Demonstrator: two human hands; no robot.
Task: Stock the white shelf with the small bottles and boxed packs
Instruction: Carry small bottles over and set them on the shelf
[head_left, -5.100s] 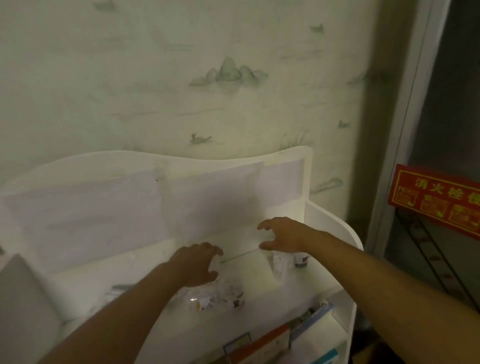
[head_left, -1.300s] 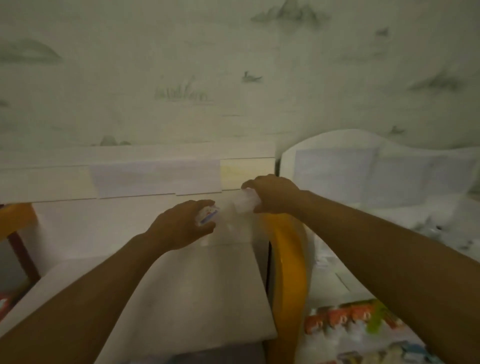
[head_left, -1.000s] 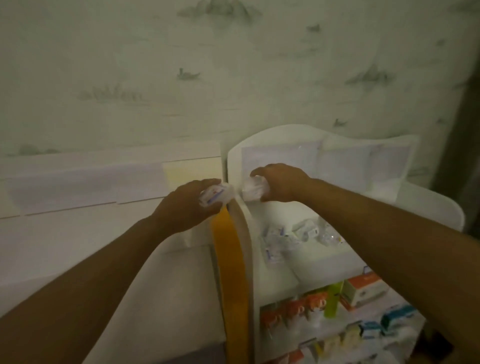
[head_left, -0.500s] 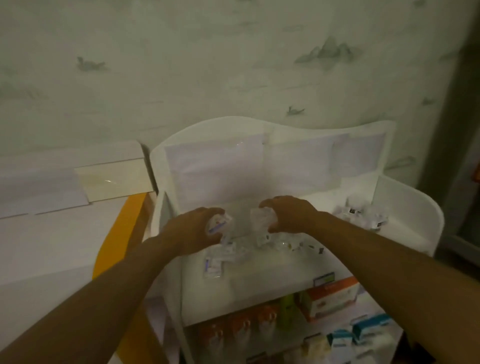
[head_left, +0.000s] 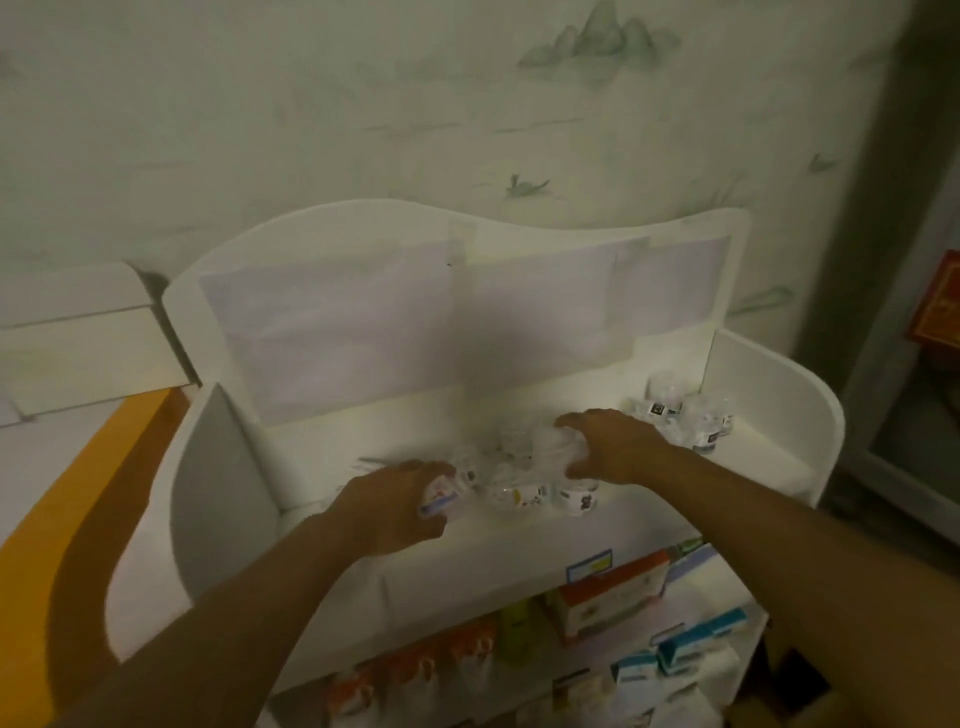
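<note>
My left hand (head_left: 395, 506) is curled round a small pack (head_left: 438, 498) with a blue edge, low over the top tier of the shelf (head_left: 769, 415). My right hand (head_left: 613, 449) grips a clear bottle (head_left: 558, 449) from above, right over the cluster (head_left: 540, 491) in the middle, so I judge it can drop in beside its mates. More bottles (head_left: 680, 415) sit in the right corner. Boxes (head_left: 610, 592) fill the tier below. Lighting's dim, labels unreadable.

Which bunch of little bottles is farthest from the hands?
The bottle cluster in the back right corner of the top shelf; the middle bunch sits between both hands.
</note>
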